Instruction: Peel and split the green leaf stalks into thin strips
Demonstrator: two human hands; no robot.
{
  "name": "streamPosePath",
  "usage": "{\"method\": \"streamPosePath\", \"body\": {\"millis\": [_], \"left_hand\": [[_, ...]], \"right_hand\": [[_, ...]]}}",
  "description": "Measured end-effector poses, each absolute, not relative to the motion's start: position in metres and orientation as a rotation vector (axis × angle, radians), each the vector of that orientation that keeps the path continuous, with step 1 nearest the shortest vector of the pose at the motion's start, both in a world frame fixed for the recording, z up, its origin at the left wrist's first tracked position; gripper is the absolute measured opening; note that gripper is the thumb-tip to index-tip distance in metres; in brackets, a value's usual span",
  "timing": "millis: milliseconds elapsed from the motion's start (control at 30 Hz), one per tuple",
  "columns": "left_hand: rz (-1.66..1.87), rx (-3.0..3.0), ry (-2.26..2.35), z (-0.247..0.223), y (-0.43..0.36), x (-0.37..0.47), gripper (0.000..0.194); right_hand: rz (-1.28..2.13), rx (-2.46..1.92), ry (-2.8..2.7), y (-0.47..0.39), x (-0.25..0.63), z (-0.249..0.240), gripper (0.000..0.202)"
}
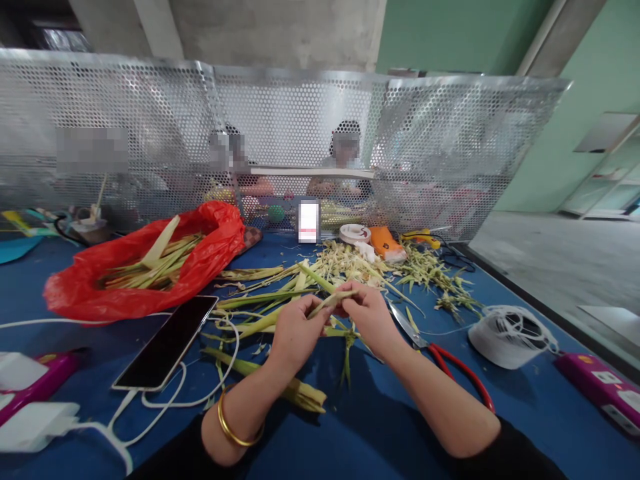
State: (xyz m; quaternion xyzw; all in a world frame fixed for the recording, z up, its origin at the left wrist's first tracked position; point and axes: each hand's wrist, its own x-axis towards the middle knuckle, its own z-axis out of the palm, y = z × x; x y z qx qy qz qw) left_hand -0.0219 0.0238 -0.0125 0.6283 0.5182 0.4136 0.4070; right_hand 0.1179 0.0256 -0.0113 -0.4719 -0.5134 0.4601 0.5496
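Observation:
Both my hands meet over the middle of the blue table, pinching one pale green husk strip (327,303) that looks like corn husk. My left hand (299,331) is closed on its lower end, and a gold bangle circles that wrist. My right hand (369,313) grips the upper end, fingertips close to the left ones. Long green husk leaves (270,297) lie under and left of the hands. A thicker bundle of husk (300,395) rests nearer me, partly behind the left forearm. Red-handled scissors (440,363) lie partly open beside my right forearm.
A red plastic bag (75,293) of husks stands at left, behind a phone (167,343) with white cables. Husk scraps (345,263), a tape roll (355,233) and an orange packet (385,243) lie ahead. A white string spool (510,337) sits right. A perforated metal screen (300,113) separates two people opposite.

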Motion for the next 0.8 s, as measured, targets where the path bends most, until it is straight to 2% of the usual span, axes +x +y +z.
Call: {"method": "streamPosePath", "body": {"millis": [133,233,433,600,800], "left_hand": [[1.107,1.489,1.300,-0.013,0.022,-0.021,0.021],[1.088,1.534,1.281,-0.013,0.021,-0.021,0.020],[1.055,1.640,1.296,-0.017,0.025,-0.024,0.032],[1.104,1.621,1.291,-0.019,0.026,-0.025,0.032],[1.060,1.727,1.374,-0.013,0.021,-0.021,0.033]], "right_hand": [[1.150,-1.100,-1.184,0.021,0.116,-0.003,0.015],[1.075,-1.138,-1.253,0.023,0.116,-0.008,0.012],[0.978,-1.177,-1.182,0.028,0.121,-0.010,0.011],[1.104,-1.087,-1.192,0.023,0.119,-0.001,0.019],[0.928,-1.221,-1.343,0.029,0.119,-0.014,0.018]]}}
